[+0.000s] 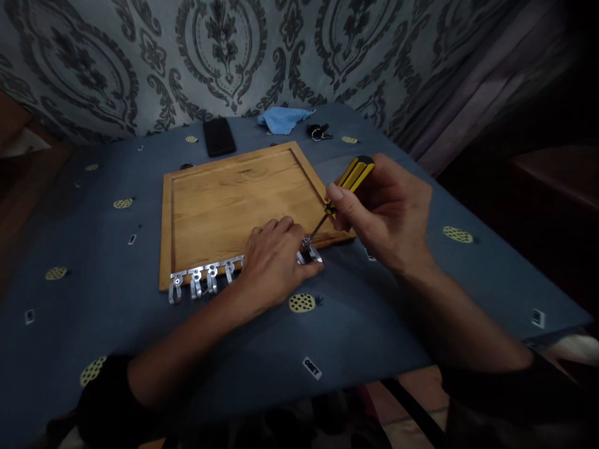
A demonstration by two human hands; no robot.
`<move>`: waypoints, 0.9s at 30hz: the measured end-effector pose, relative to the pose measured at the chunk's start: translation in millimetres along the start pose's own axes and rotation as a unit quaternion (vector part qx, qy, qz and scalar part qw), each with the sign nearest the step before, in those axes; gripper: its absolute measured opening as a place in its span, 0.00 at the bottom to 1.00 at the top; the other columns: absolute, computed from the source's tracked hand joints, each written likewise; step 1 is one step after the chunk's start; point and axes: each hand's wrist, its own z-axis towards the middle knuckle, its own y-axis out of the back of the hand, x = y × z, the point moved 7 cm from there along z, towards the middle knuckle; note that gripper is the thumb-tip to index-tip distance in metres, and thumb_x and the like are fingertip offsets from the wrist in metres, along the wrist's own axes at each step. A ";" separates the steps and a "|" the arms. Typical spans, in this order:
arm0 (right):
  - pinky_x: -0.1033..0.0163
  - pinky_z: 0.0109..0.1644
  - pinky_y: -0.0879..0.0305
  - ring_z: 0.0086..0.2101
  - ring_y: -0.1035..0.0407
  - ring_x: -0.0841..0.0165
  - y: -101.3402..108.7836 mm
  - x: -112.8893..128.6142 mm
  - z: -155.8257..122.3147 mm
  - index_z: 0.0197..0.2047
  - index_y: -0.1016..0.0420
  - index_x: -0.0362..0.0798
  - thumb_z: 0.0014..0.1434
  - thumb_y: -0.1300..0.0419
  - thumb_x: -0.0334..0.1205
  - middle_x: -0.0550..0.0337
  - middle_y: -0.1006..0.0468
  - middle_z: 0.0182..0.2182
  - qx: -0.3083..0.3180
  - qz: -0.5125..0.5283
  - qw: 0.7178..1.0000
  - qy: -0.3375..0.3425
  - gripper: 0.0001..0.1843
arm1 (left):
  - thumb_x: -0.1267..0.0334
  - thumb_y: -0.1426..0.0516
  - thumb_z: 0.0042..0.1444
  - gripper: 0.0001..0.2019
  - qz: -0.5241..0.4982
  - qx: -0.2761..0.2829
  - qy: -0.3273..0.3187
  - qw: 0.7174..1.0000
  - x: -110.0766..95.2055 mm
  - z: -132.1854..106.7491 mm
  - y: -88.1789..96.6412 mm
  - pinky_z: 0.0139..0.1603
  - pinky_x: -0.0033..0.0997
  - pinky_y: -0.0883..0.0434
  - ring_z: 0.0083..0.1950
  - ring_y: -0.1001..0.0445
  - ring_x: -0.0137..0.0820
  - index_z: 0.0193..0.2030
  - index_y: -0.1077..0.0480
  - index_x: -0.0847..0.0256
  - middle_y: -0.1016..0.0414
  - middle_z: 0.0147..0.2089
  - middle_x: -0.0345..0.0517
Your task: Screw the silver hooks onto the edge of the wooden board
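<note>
My right hand [395,212] is closed around the yellow and black handle of a screwdriver [356,174], which slants down to the left. Its tip meets the right end of a metal hook rail [206,271], at the near edge of a framed wooden board [234,206]. Over the right part of that rail lies my left hand [276,259], fingers bent on the board and thumb by the last hook, gripping the rail against the wood. Several silver hooks stick out past the board's near edge; those under my left hand are hidden.
The table has a blue cloth [384,337] with pineapple prints. Behind the board are a black phone [219,136], a light blue rag [283,120] and keys [319,131]. A patterned wall covering [224,50] rises at the table's far edge.
</note>
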 end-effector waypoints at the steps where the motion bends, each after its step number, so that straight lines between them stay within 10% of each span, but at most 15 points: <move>1: 0.61 0.17 0.43 0.17 0.37 0.71 -0.2 0.8 -0.1 0.27 0.32 0.55 0.52 0.29 0.59 0.65 0.31 0.21 0.004 -0.005 1.000 0.002 0.22 | 0.51 0.36 0.58 0.17 -0.001 0.000 0.000 1.000 0.0 0.1 0.0 0.53 0.45 0.31 0.53 0.28 0.44 0.46 0.29 0.61 0.26 0.48 0.47; 27: 0.64 0.17 0.45 0.16 0.37 0.73 0.4 -3.7 0.5 0.27 0.37 0.53 0.58 0.30 0.51 0.70 0.34 0.19 0.000 -0.061 0.997 0.037 0.20 | 0.43 0.36 0.57 0.26 0.029 0.023 0.042 0.998 1.0 -0.8 0.9 0.56 0.46 0.30 0.54 0.28 0.45 0.51 0.31 0.63 0.28 0.50 0.51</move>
